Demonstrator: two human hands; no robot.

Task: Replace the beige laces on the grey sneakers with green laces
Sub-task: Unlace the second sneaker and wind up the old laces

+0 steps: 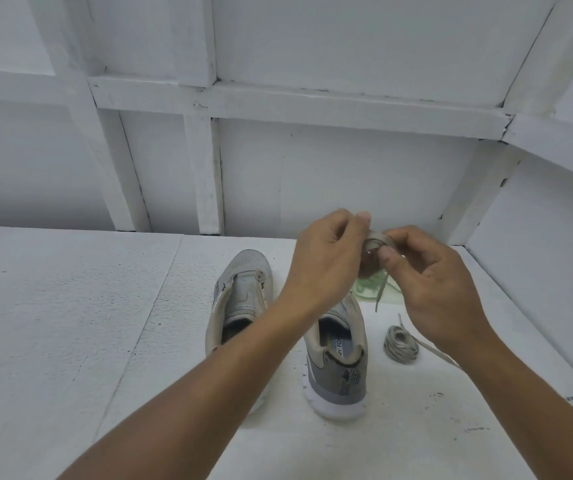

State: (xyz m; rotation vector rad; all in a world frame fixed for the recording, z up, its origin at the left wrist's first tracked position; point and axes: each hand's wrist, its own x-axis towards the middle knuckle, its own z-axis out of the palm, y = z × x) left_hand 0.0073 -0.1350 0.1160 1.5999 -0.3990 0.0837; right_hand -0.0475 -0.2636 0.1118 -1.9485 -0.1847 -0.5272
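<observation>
grey sneakers, 2, on white table (70, 306), heels nearest: left sneaker (240, 306); right sneaker (340, 375), insole print "ry fo", rest hidden. beige laces, 2: coiled lace (401, 344), 3 o'clock of right sneaker; held lace (377, 240), looped, pinched between left hand (326, 258) and right hand (430, 282). green laces (368, 287), 1 bundle, 12 o'clock of right sneaker, partly behind the hands.

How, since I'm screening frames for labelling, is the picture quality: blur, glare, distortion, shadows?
Head view: soft, even light, no glare, hardly any shadow by the sneakers; the wide-angle lens bows the wall beams; left hand, right hand and their lace look slightly soft.
</observation>
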